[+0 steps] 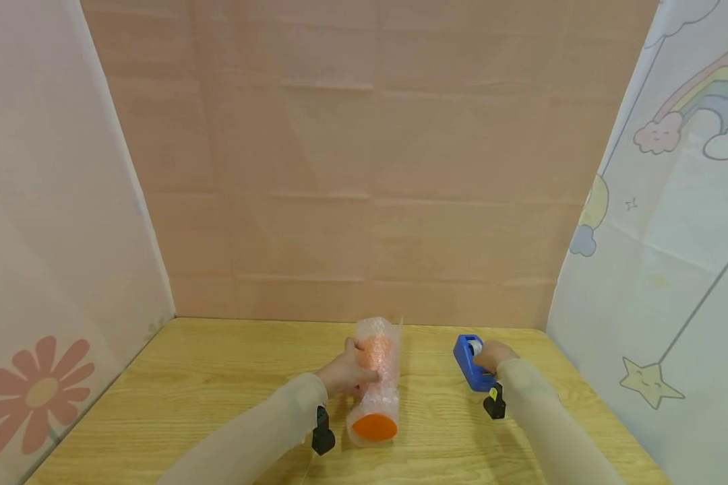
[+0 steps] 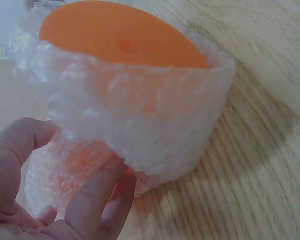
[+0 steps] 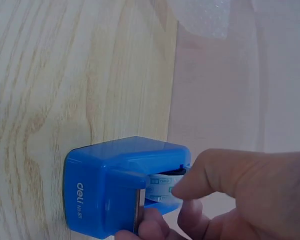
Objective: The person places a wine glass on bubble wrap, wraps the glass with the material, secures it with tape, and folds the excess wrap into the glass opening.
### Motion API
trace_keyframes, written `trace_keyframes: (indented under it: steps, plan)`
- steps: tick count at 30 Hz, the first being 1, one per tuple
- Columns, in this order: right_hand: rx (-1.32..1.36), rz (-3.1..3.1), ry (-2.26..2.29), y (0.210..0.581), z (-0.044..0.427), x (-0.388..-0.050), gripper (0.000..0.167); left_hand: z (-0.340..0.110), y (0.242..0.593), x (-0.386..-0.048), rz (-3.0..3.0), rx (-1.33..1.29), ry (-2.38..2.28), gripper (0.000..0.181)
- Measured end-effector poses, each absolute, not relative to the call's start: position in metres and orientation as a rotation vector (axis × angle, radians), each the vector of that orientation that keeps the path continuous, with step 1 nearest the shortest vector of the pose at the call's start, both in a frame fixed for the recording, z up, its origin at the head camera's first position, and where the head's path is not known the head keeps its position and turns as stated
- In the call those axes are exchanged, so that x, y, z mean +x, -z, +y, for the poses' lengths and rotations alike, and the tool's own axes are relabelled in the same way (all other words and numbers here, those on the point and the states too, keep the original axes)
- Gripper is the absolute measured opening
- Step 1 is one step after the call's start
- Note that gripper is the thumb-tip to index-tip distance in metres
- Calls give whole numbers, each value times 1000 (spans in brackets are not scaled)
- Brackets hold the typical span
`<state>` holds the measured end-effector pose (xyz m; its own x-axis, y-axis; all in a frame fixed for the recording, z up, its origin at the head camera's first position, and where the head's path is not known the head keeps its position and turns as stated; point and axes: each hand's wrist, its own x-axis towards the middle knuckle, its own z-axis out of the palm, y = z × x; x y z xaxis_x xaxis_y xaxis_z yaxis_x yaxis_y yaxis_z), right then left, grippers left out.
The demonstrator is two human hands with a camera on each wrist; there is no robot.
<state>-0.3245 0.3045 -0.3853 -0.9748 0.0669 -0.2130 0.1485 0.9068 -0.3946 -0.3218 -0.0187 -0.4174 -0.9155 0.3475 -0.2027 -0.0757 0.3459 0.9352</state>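
An orange object (image 1: 374,427) with a flat round end lies wrapped in bubble wrap (image 1: 388,377) on the table. My left hand (image 1: 344,369) holds the wrapped bundle from its left side, thumb and fingers curled round it, as the left wrist view shows (image 2: 75,185). To the right stands a blue tape dispenser (image 1: 468,364) with a roll of tape (image 3: 161,187) in it. My right hand (image 1: 495,356) is at the dispenser, thumb and forefinger bent close to the roll (image 3: 225,195), other fingertips by the cutter edge. Whether they pinch the tape is hard to tell.
The wooden table (image 1: 230,377) meets a pinkish-brown cloth wall (image 1: 364,168) at the back. Patterned cloth walls stand at the left (image 1: 48,202) and right (image 1: 673,269). The dispenser is near the table's right side, a short gap from the bundle.
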Motion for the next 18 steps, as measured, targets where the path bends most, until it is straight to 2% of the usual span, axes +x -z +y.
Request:
trace_keyframes:
  steps: [10, 18]
  plan:
    - [186, 2638, 1171, 386, 319, -320, 29, -20, 420, -323, 2252, 240, -1588, 72]
    - [196, 2568, 1260, 390, 326, -320, 34, -19, 420, -325, 2258, 247, -1586, 73]
